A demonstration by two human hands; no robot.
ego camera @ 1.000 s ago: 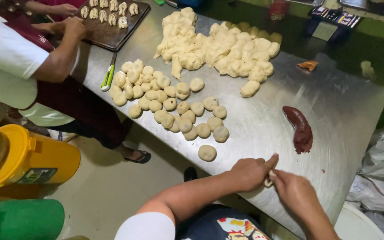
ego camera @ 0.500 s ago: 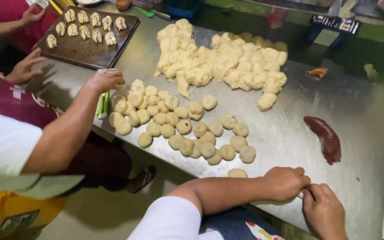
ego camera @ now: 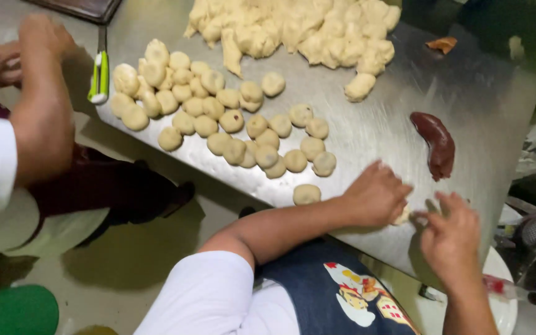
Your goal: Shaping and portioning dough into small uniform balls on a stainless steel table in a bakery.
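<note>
A: Pressing a small piece of dough (ego camera: 401, 215) against the steel table (ego camera: 466, 105), the person's left hand (ego camera: 376, 195) lay cupped over it near the table's front edge, fingers curled down so that only a sliver of dough showed.

B: And the right hand (ego camera: 451, 239)?

A: It hovered just beside, thumb and fingers drawn toward the same piece; whether it actually gripped anything could not be told from this angle.

B: What sat around them?

A: One finished dough ball (ego camera: 306, 194) rested just left of the wrist, at the very lip of the table. More rolled balls (ego camera: 218, 118) spread behind it, a large dough heap (ego camera: 299, 28) beyond, and a dark red filling strip (ego camera: 435, 142) near the right hand. A co-worker's arm (ego camera: 41, 111) reached in at far left, beside a green-handled tool (ego camera: 99, 77).

B: Any risk?

A: Likely the lone ball: a nudge from the forearm could have rolled it off the edge.
</note>
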